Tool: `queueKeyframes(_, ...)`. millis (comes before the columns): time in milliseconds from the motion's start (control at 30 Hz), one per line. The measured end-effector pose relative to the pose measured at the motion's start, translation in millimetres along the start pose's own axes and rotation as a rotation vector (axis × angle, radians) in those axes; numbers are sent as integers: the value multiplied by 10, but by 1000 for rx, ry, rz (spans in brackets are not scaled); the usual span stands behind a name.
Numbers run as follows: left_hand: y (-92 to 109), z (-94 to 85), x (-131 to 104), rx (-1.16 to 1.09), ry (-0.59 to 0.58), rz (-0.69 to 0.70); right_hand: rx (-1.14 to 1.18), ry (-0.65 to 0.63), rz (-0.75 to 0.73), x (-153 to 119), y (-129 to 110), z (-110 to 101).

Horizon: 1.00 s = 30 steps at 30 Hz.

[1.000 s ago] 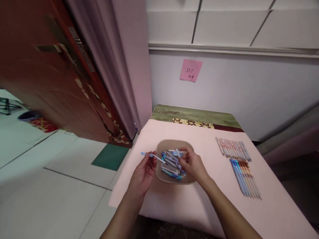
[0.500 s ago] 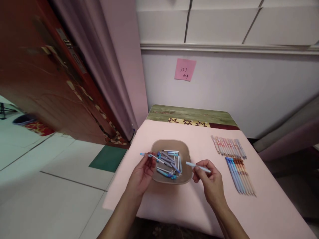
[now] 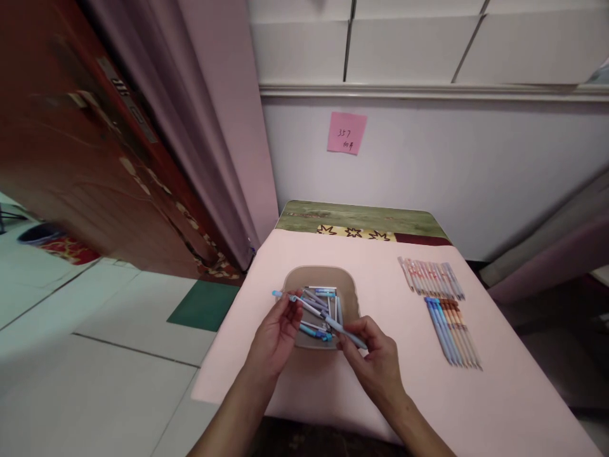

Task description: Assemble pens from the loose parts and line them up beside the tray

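My left hand (image 3: 278, 324) pinches a thin white pen refill (image 3: 310, 307) with a light blue cap piece (image 3: 277, 294) at its left end. In my right hand (image 3: 373, 352) is a light blue pen barrel (image 3: 349, 334), its upper end meeting the refill's dark tip. Both hands are over the near part of a beige plastic container (image 3: 320, 275), which holds several blue and purple pen parts (image 3: 314, 299). My left fingers cover some of the container's left side.
On the pink-covered table (image 3: 380, 273), at the right, lie a row of pale patterned pens (image 3: 431, 278) and a row of blue and brown-topped pens (image 3: 454, 333). A pink note (image 3: 347, 133) is on the wall behind. A red-brown door (image 3: 95, 158) stands at the left.
My right hand has moved left with the barrel, from beside the container to over it, and the barrel now meets the refill. The view has shifted slightly.
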<state>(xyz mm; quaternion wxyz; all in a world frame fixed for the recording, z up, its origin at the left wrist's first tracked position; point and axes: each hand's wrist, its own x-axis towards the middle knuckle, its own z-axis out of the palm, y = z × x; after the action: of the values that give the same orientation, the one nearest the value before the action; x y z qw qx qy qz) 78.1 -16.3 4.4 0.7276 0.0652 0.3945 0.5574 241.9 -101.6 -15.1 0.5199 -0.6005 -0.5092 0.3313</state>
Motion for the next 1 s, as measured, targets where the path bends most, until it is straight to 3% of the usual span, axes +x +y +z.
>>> queueKeyframes(267, -92, 26, -54, 7, 7, -11, 128, -17, 102, 31, 53, 49)
queueKeyframes(500, -166, 8, -101, 24, -40, -39, 179, -162, 162, 104, 139, 109)
queueKeyframes(733, -162, -14, -135, 58, -93, -112, 516, -51, 295, 101, 74, 160)
queueKeyframes(867, -135, -15, -121, 39, -107, -123, 499, -22, 246, 106, 50, 125)
queueKeyframes(1000, -151, 7, -121, 27, -97, -150, 281, -22, 130, 86, 57, 70)
